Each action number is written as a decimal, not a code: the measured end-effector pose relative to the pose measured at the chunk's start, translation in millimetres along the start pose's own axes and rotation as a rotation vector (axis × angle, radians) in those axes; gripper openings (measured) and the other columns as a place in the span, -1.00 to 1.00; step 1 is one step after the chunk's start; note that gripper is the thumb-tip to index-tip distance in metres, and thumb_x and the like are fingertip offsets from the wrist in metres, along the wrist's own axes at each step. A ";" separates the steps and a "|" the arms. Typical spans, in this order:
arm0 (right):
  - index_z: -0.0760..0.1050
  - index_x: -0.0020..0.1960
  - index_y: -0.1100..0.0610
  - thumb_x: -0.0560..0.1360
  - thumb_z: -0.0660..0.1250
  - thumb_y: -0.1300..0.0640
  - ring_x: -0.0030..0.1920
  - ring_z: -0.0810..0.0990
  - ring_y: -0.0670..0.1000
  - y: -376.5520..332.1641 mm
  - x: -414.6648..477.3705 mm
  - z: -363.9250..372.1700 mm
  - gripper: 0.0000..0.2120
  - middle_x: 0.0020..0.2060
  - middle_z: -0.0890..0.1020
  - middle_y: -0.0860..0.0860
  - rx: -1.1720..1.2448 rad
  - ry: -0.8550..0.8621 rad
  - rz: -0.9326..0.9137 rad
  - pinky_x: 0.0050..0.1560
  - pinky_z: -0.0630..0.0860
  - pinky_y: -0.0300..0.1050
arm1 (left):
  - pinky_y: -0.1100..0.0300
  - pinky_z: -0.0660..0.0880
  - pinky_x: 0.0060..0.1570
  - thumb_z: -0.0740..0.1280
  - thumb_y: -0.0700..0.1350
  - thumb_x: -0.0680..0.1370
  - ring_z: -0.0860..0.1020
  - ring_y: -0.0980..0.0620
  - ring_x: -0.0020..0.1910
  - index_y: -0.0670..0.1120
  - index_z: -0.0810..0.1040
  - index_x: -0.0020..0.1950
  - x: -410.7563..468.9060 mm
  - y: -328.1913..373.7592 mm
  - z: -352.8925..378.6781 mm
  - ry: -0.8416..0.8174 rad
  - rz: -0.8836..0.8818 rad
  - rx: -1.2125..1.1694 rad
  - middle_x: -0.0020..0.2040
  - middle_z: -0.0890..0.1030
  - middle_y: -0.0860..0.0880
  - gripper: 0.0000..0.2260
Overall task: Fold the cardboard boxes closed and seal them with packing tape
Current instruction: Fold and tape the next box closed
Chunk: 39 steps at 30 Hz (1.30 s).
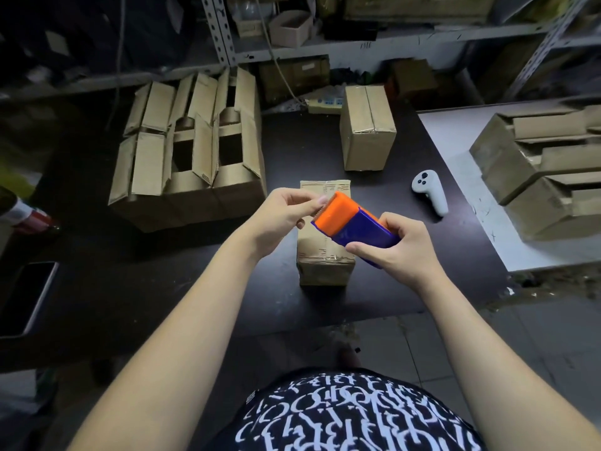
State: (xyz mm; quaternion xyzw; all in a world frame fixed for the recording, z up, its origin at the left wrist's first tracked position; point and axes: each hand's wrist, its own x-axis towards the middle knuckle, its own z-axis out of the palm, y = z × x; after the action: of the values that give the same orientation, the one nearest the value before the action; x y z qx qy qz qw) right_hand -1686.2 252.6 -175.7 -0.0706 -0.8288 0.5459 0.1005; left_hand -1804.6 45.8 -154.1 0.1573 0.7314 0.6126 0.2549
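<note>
A small closed cardboard box (320, 255) stands on the dark table (182, 288) straight ahead of me, shiny tape across its top. Above it my right hand (395, 252) grips the blue body of an orange-and-blue tape dispenser (349, 221). My left hand (283, 216) pinches at the dispenser's orange toothed end, thumb and forefinger closed on the tape end there. A second closed box (367, 128) stands farther back. Several open boxes (192, 148) with raised flaps sit at the back left.
A white handheld controller (429, 190) lies to the right of the boxes. More cardboard boxes (546, 170) are stacked on a white surface at the right. A phone (27, 297) lies at the left edge. Metal shelving (325, 43) with cartons stands behind.
</note>
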 end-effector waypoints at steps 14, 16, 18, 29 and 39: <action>0.37 -0.36 -0.03 0.35 0.65 0.03 -0.45 0.34 -0.11 18.8 1.7 1.9 -0.57 -0.51 0.44 -0.18 -0.016 0.079 -0.036 -0.40 0.27 -0.30 | 0.19 0.55 -0.04 0.42 -0.11 0.62 0.63 0.14 -0.09 -0.05 0.71 -0.09 3.2 17.5 24.0 0.264 0.112 0.072 -0.16 0.68 0.03 -0.88; 0.39 -0.35 -0.02 0.37 0.64 0.06 -0.45 0.35 -0.11 18.0 4.1 1.7 -0.59 -0.50 0.45 -0.18 -0.019 0.083 -0.049 -0.39 0.27 -0.32 | 0.18 0.57 -0.03 0.42 -0.10 0.62 0.64 0.11 -0.07 -0.05 0.70 -0.08 3.9 20.9 31.0 0.309 0.131 0.115 -0.14 0.68 0.02 -0.89; 0.43 -0.33 -0.05 0.39 0.63 0.08 -0.44 0.39 -0.12 22.3 4.7 -0.1 -0.64 -0.48 0.49 -0.18 -0.028 0.083 -0.045 -0.38 0.30 -0.34 | 0.19 0.55 -0.04 0.41 -0.12 0.62 0.63 0.16 -0.10 -0.09 0.70 -0.09 4.1 24.1 31.9 0.370 0.160 0.114 -0.18 0.68 0.06 -0.87; 0.46 -0.32 0.05 0.43 0.59 0.07 -0.45 0.40 -0.14 75.2 -17.3 -19.5 -0.68 -0.50 0.50 -0.16 -0.087 0.077 0.213 -0.36 0.34 -0.29 | 0.12 0.56 0.09 0.39 -0.09 0.63 0.66 0.01 0.01 0.02 0.70 -0.13 9.9 41.0 -4.7 0.606 0.245 0.028 -0.10 0.73 -0.05 -0.84; 0.36 -0.38 0.12 0.44 0.36 -0.43 -0.37 0.54 0.10 68.8 1.6 -17.4 -0.37 -0.47 0.54 0.01 -0.358 0.214 0.445 -0.29 0.42 -0.03 | 0.11 0.62 0.04 0.48 -0.17 0.56 0.70 0.01 -0.01 -0.17 0.71 0.02 -0.2 50.1 20.8 0.172 0.435 0.260 -0.06 0.73 -0.04 -0.91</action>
State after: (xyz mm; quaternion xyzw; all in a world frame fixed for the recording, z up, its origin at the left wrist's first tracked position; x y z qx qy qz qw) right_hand -1683.0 295.5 -232.1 -0.3244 -0.8606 0.3892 0.0511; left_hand -1796.8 72.7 -107.6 0.2895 0.7720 0.5650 0.0318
